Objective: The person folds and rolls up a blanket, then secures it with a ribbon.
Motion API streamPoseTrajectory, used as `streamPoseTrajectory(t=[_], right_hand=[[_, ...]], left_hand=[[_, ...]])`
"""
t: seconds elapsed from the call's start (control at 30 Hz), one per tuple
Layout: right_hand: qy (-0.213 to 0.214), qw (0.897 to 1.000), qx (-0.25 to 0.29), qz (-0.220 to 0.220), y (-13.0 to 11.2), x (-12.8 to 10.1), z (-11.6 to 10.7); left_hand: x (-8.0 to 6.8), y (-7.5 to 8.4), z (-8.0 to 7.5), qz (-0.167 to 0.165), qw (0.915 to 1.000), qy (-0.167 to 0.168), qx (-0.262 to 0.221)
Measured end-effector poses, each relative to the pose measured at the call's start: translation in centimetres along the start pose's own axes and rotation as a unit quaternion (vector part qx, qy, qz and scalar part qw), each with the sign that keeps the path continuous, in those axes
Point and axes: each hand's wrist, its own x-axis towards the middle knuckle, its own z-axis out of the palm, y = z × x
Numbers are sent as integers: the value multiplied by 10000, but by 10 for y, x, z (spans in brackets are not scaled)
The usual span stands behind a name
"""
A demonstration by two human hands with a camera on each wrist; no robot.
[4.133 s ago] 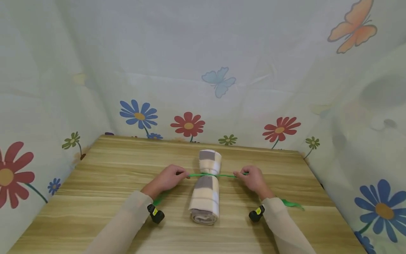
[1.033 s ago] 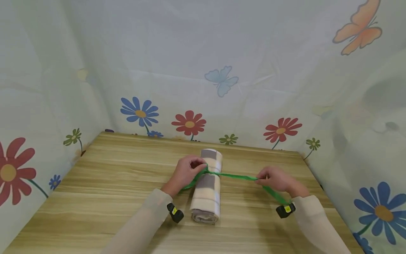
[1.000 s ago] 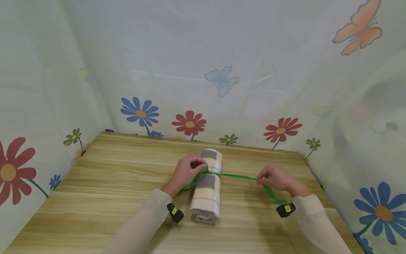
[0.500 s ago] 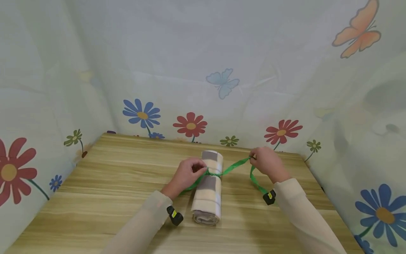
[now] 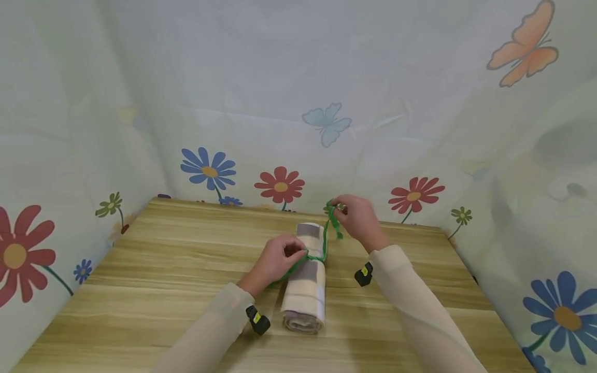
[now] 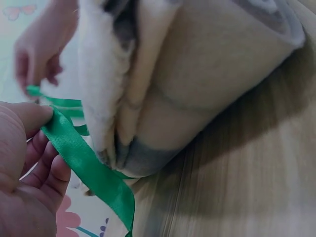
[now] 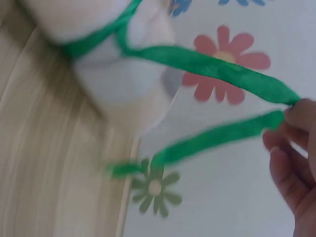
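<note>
A rolled checked blanket (image 5: 303, 295) in cream and grey lies lengthwise on the wooden table, cinched around its middle by a green ribbon (image 7: 212, 66). My left hand (image 5: 275, 259) is at the roll's left side by the cinch. Its thumb and fingers pinch one ribbon length (image 6: 89, 168), whose tail hangs down in the left wrist view. Beyond the roll's right side, my right hand (image 5: 359, 217) is raised and pinches the other ribbon length near its end. From these fingers (image 7: 284, 163) a short loose tail (image 7: 212, 140) dangles, blurred in the right wrist view.
The wooden table (image 5: 196, 243) reaches back to a pale curtain (image 5: 252, 67) printed with flowers and butterflies, which also encloses both sides. Small black cameras (image 5: 258, 319) sit on both wrists over light sleeves.
My right hand has swung up and leftward from far right, bringing its ribbon length from stretched sideways to rising above the roll. My left hand has stayed pinching at the cinch.
</note>
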Motion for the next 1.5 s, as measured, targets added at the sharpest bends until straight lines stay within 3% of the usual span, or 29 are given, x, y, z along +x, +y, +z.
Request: streamPoseTrajectory(t=[0.2, 0.4, 0.63, 0.8, 0.9, 1.17, 1.5], right_hand=[[-23, 9941, 949, -529, -22, 16, 11], [-694, 9842, 1595, -343, -29, 20, 22], [-1789, 9704, 1603, 239, -17, 15, 34], [-2292, 9619, 1435, 401, -8, 6, 39], [-2302, 9601, 1527, 427, -4, 2, 41], [-1733, 9684, 1677, 637, -1, -14, 36], [-1586, 9674, 1959, 246, -11, -46, 24]], left_hand=[[-1, 3, 1, 298, 9995, -11, -36], [-2, 3, 2, 449, 9990, -46, 5], [-3, 5, 2, 316, 9995, -36, 56], [-5, 6, 2, 335, 9994, 14, 55], [-6, 5, 3, 322, 9994, 41, 69], [-4, 3, 3, 26, 9999, 96, 30], [2, 6, 1, -65, 10000, 66, 35]])
